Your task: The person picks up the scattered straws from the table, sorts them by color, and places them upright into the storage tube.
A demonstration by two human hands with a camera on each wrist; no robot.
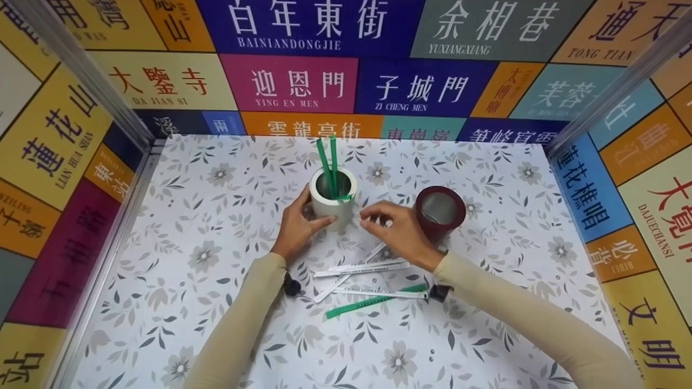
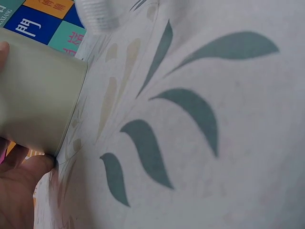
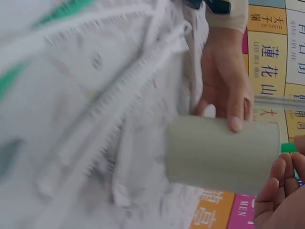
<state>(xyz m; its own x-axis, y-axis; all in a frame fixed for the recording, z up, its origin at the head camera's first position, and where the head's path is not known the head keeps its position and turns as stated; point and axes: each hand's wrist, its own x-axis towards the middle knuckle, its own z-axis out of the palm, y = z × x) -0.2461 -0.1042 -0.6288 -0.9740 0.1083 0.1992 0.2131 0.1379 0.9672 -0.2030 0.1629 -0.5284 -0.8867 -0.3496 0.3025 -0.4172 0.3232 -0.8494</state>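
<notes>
Hands are held at either side of the pale cup (image 1: pixel 326 213), which is the landmark here: by the left hand (image 1: pixel 297 229) it is gripped, fingers round its left side and thumb across its front, while the right hand (image 1: pixel 397 229) is held just to its right, fingers loosely bent, with nothing seen between them. Two green sticks (image 1: pixel 333 156) are stood in the pale cup, rising above its rim; whether the short green end (image 1: pixel 344 198) at its near edge belongs to a third cannot be told. Right of the pale cup, the dark red cup (image 1: pixel 454 220) is placed. In front of it, white sticks (image 1: pixel 370 268) are scattered on the table (image 1: pixel 227 324), and farther forward a loose green stick (image 1: pixel 357 308) is partly covered by one of them.

The step in hand is judged to be the gathering of green sticks into the pale cup; next, the loose one would need to be drawn out from under its neighbour while the cup is steadied.

Only from the head view are the cup's contents seen. By the right wrist view, the left thumb's press on its wall and print on the white sticks are shown close up.
</notes>
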